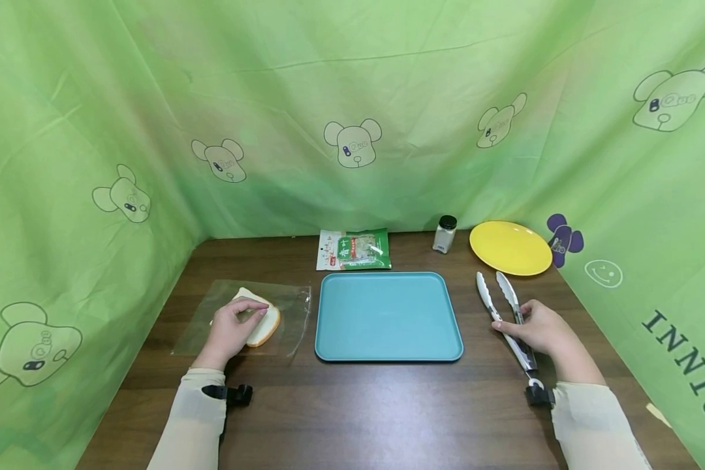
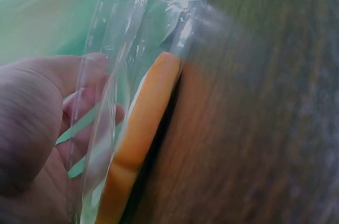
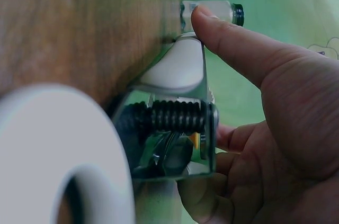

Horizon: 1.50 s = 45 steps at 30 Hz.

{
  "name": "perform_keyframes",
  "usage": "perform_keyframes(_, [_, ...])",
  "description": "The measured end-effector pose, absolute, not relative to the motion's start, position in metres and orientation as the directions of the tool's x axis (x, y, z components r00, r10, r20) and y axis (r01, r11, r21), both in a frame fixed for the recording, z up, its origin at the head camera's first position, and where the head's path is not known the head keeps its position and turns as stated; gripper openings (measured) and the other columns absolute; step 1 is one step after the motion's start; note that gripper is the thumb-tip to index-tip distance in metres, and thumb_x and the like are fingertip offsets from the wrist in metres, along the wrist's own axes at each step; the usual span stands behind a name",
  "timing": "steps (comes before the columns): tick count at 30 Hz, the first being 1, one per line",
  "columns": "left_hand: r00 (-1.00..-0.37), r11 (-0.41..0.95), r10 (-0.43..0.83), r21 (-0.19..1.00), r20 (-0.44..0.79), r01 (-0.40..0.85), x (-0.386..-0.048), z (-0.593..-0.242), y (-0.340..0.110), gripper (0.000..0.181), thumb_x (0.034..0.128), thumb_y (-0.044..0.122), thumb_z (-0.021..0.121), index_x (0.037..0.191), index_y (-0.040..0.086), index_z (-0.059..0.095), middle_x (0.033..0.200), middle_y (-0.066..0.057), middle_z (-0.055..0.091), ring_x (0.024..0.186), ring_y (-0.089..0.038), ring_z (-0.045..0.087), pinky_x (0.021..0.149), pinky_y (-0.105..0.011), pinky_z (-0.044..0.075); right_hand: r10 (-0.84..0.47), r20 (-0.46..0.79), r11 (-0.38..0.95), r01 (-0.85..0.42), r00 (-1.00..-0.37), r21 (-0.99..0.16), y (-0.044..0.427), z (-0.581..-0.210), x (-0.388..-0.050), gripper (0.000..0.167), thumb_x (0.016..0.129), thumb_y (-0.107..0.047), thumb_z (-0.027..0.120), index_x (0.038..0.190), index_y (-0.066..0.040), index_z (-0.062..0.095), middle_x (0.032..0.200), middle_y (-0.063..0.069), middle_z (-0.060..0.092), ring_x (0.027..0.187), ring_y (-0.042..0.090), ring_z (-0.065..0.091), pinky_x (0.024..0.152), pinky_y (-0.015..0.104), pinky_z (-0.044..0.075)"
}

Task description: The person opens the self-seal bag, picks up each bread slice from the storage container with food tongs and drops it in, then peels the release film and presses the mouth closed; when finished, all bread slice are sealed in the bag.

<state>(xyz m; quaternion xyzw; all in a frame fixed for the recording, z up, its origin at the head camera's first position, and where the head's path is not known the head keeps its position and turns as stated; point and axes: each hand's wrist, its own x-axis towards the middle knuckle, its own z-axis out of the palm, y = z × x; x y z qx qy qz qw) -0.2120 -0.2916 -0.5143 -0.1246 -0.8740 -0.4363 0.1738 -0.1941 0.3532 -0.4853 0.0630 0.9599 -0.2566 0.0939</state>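
Observation:
A slice of bread (image 1: 266,328) with an orange-brown crust lies with a clear plastic bag (image 1: 208,326) on the table's left side. Over the slice, my left hand (image 1: 235,326) has thumb and forefinger close together, pinching the film. Up close in the left wrist view, raised film passes in front of the fingers, beside the bread's crust (image 2: 140,128). On the right, my right hand (image 1: 542,329) holds a pair of metal tongs (image 1: 505,329) with pale tips, thumb on one arm, fingers at the other. Their tips lie apart on the table, pointing away.
A blue tray (image 1: 388,316) lies mid-table. Behind it rest a green-and-white packet (image 1: 355,250) and a small jar (image 1: 444,236) with a black lid. At the back right is a yellow plate (image 1: 511,248). Green printed cloth (image 1: 282,78) hangs around the table.

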Motion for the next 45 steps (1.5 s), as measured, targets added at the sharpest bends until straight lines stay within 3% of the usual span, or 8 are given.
perform_keyframes(7, [-0.917,0.607,0.057,0.716,0.394,0.346,-0.212,-0.514,-0.291,0.009,0.0928,0.011,0.082,0.102,0.011,0.083,0.104,0.002,0.077,0.106,-0.023,0.069,0.095,-0.013,0.042,0.077,-0.214,0.857,0.174,-0.974,-0.486,0.354,-0.483,-0.193,0.102,0.084,-0.071,0.076,0.129,0.016,0.046,0.108,0.030,0.063,0.088,0.035,0.061,0.075,0.049,0.051])
perform_keyframes(15, [-0.923,0.634,0.074,0.697,0.377,0.335,-0.212,-0.512,-0.292,0.011,0.0936,0.011,0.081,0.105,0.011,0.083,0.108,-0.001,0.077,0.108,-0.025,0.069,0.094,-0.021,0.046,0.073,-0.206,0.864,0.165,-0.976,-0.476,0.351,-0.479,-0.191,0.101,0.085,-0.069,0.076,0.129,0.016,0.046,0.111,0.032,0.062,0.094,0.040,0.061,0.082,0.057,0.051])
perform_keyframes(20, [-0.929,0.646,0.079,0.691,0.361,0.324,-0.211,-0.511,-0.293,0.014,0.0937,0.012,0.081,0.108,0.009,0.082,0.111,-0.003,0.077,0.112,-0.027,0.068,0.096,-0.023,0.046,0.074,-0.197,0.864,0.161,-0.978,-0.477,0.351,-0.478,-0.192,0.099,0.086,-0.067,0.076,0.129,0.016,0.046,0.109,0.031,0.063,0.093,0.040,0.061,0.081,0.055,0.051])
perform_keyframes(27, [-0.938,0.671,0.105,0.673,0.331,0.312,-0.210,-0.505,-0.293,0.017,0.0948,0.013,0.080,0.112,0.010,0.081,0.114,-0.005,0.076,0.117,-0.033,0.066,0.101,-0.046,0.048,0.053,-0.189,0.856,0.142,-0.981,-0.497,0.352,-0.478,-0.192,0.093,0.088,-0.061,0.077,0.130,0.016,0.046,0.096,0.021,0.065,0.084,0.030,0.063,0.071,0.042,0.051])
perform_keyframes(33, [-0.949,0.679,0.146,0.669,0.279,0.301,-0.211,-0.497,-0.293,0.022,0.0977,0.017,0.078,0.118,0.010,0.079,0.118,-0.006,0.075,0.126,-0.037,0.061,0.108,-0.058,0.043,0.049,-0.182,0.863,0.133,-0.982,-0.487,0.352,-0.473,-0.192,0.091,0.089,-0.062,0.076,0.130,0.014,0.047,0.100,0.024,0.067,0.088,0.034,0.065,0.075,0.050,0.053])
perform_keyframes(39, [-0.959,0.689,0.166,0.669,0.229,0.279,-0.211,-0.490,-0.293,0.024,0.0994,0.021,0.076,0.121,0.011,0.077,0.122,-0.009,0.074,0.140,-0.046,0.048,0.116,-0.065,0.033,0.052,-0.164,0.862,0.128,-0.985,-0.491,0.350,-0.470,-0.191,0.089,0.089,-0.063,0.076,0.130,0.012,0.049,0.102,0.025,0.067,0.089,0.036,0.065,0.075,0.052,0.053])
perform_keyframes(45, [-0.934,0.701,0.183,0.625,0.307,0.343,-0.213,-0.483,-0.292,0.021,0.0992,0.019,0.076,0.118,0.009,0.078,0.117,-0.006,0.074,0.123,-0.038,0.063,0.106,-0.061,0.045,0.071,-0.094,0.854,0.110,-0.993,-0.509,0.349,-0.469,-0.191,0.084,0.090,-0.062,0.076,0.130,0.008,0.051,0.109,0.027,0.063,0.095,0.041,0.063,0.076,0.054,0.051])
